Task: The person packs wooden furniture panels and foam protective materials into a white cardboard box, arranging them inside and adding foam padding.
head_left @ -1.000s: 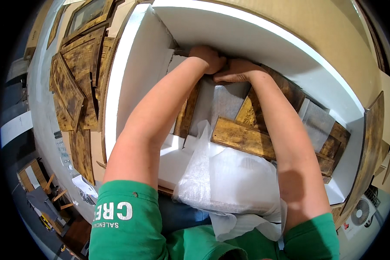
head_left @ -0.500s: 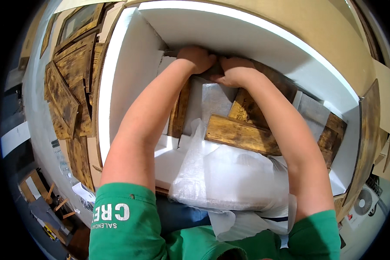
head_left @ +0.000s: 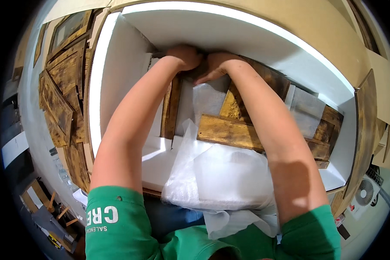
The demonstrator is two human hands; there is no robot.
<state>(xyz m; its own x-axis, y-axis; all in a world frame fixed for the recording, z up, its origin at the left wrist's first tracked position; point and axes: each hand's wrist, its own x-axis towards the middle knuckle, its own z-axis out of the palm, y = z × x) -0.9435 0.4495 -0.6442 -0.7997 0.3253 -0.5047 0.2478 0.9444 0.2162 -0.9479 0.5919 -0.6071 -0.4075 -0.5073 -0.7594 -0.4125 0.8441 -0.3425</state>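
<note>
Both my arms reach down into a white foam-lined box (head_left: 238,15). At its far wall, my left hand (head_left: 184,57) is curled, its fingertips lost in shadow. Close beside it, my right hand (head_left: 223,65) bends inward with the thumb low and the other fingers mostly hidden. A dark edge lies between the hands; I cannot make out what they grip. Just nearer are a brown wooden strip (head_left: 171,112), a piece in translucent wrap (head_left: 208,99) and a short wooden board (head_left: 227,130). Crumpled white foam wrap (head_left: 229,173) drapes over the near side.
Several brown wood panels (head_left: 63,104) lie to the left outside the box. Another wrapped piece (head_left: 307,112) and wooden parts (head_left: 327,132) fill the box's right end. A wooden board (head_left: 364,130) stands along the right outside, near a fan unit (head_left: 364,193).
The whole view has shifted slightly, so the box sits a little further left. My hands stay at the far wall, slightly further left; the right thumb shows more plainly.
</note>
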